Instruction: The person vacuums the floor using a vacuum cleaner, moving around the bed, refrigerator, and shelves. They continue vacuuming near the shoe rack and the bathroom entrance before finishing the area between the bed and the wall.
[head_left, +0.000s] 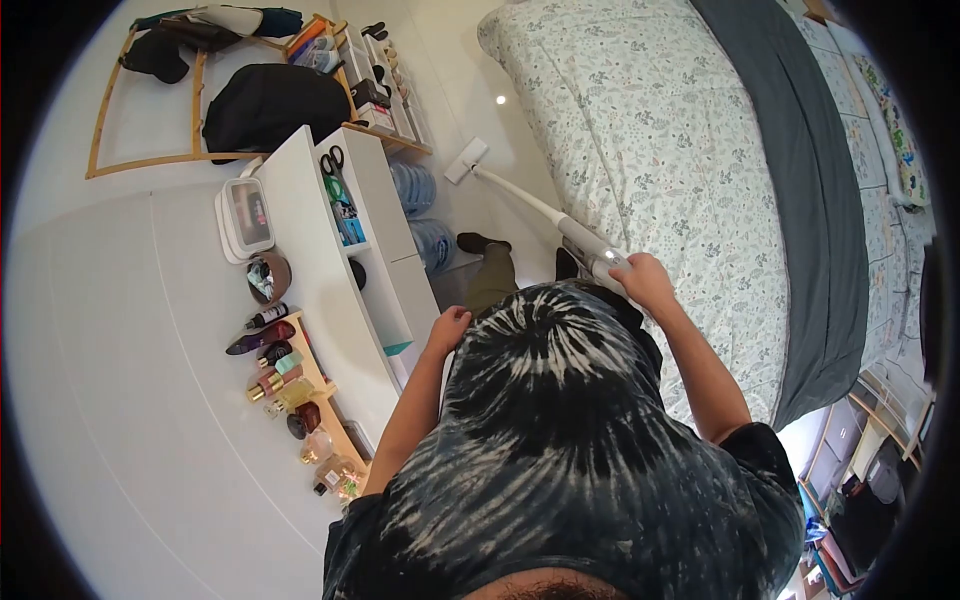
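Cordless stick vacuum, white and grey, long slim tube: slants across the pale glossy floor between bed and drawers; its flat white floor head lies just beyond two clear blue plastic water bottles, both partly covered by the drawer unit.

Right hand: closed around the vacuum's handle end; the grip's far side and the machine's rear are hidden by hand and shirt.

Left hand: fingers curled, beside the black-and-grey tie-dye T-shirt; contents, if any, cannot be told.

Bed with white leaf-print cover: upper edge cut off by the frame.

White drawer unit: compartment holding black-handled scissors; smaller items indistinct.

Dark shoes: one plain, the other mostly concealed.
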